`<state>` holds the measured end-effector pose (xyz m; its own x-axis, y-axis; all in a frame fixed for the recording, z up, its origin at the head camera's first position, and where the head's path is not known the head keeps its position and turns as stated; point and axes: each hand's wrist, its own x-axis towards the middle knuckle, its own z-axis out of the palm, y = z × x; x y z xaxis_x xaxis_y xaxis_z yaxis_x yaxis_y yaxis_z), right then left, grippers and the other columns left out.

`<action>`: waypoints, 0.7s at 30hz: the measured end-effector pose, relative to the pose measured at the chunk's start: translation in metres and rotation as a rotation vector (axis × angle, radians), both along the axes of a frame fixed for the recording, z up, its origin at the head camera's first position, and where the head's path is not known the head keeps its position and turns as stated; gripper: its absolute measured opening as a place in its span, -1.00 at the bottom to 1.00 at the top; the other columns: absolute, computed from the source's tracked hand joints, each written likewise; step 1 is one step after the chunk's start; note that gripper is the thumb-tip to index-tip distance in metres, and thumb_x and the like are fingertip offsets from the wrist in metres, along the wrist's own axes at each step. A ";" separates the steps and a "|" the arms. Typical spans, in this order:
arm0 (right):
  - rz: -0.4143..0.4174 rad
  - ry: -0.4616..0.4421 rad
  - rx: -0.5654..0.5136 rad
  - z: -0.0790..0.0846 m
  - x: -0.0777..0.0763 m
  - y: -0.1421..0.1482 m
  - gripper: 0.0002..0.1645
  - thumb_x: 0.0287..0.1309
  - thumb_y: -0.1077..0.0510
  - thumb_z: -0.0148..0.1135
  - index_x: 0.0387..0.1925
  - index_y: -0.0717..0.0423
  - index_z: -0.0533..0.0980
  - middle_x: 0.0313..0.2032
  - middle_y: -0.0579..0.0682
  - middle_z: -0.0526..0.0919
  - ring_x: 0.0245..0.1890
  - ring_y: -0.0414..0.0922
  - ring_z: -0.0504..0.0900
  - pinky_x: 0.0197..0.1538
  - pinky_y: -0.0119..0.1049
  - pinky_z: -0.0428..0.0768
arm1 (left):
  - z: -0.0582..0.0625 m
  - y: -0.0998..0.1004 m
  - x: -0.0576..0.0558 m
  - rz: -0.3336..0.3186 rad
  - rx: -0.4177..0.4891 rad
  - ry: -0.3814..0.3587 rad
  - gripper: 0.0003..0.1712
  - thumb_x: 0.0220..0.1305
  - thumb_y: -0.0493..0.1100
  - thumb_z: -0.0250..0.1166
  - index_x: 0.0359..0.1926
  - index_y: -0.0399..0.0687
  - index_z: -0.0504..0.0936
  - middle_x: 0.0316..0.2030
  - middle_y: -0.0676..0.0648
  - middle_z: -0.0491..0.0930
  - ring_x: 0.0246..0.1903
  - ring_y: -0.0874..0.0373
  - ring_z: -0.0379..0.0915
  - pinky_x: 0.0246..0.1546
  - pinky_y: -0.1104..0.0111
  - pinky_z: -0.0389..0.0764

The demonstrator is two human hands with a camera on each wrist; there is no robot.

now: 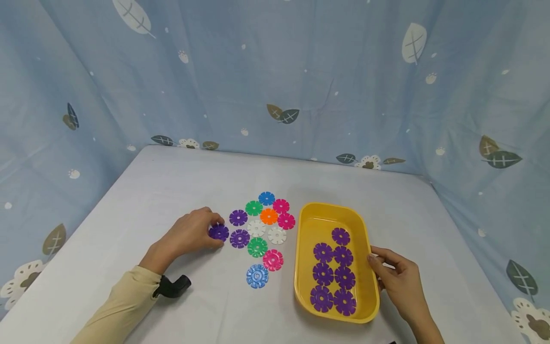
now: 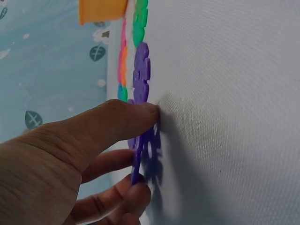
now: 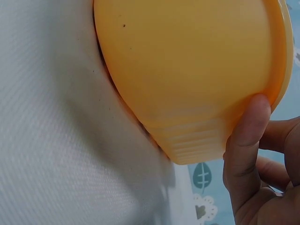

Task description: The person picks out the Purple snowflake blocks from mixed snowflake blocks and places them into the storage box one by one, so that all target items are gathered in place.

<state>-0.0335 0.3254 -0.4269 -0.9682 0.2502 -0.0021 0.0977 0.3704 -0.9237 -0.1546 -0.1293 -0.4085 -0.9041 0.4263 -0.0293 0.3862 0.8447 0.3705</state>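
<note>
At the left edge of a loose group of discs, my left hand (image 1: 186, 233) pinches a purple notched plastic disc (image 1: 218, 232) between thumb and fingers. The left wrist view shows this disc (image 2: 136, 164) tilted, close over the white tabletop, its shadow beside it. Two more purple discs, one upper (image 1: 238, 218) and one lower (image 1: 239, 238), lie just right of that hand. My right hand (image 1: 399, 279) holds the right rim of a yellow plastic tray (image 1: 315, 229), the thumb at the edge. Several purple discs (image 1: 323, 274) lie flat inside the tray in two columns.
Between the left hand and the tray lie green (image 1: 257, 247), white (image 1: 277, 235), pink (image 1: 273, 260), orange (image 1: 269, 216) and blue (image 1: 257, 276) discs. A black strap piece (image 1: 174, 287) hangs at the left wrist. A blue leaf-patterned curtain (image 1: 240, 71) surrounds the white table (image 1: 206, 172).
</note>
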 end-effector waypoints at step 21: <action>0.008 0.011 0.019 0.002 0.001 -0.002 -0.58 0.36 0.14 0.26 0.13 0.33 0.56 -0.33 0.09 0.63 -0.60 -0.13 0.63 -0.59 -0.24 0.62 | 0.005 -0.003 0.025 0.010 0.001 0.016 -0.44 -0.11 0.00 0.61 -0.03 -0.05 0.71 -0.22 0.01 0.53 -0.31 0.18 0.44 -0.23 0.18 0.58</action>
<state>-0.0327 0.3238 -0.4248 -0.9700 0.2426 0.0129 0.0849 0.3883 -0.9176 -0.1301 -0.1321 -0.4032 -0.9087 0.4172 -0.0139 0.3838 0.8482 0.3651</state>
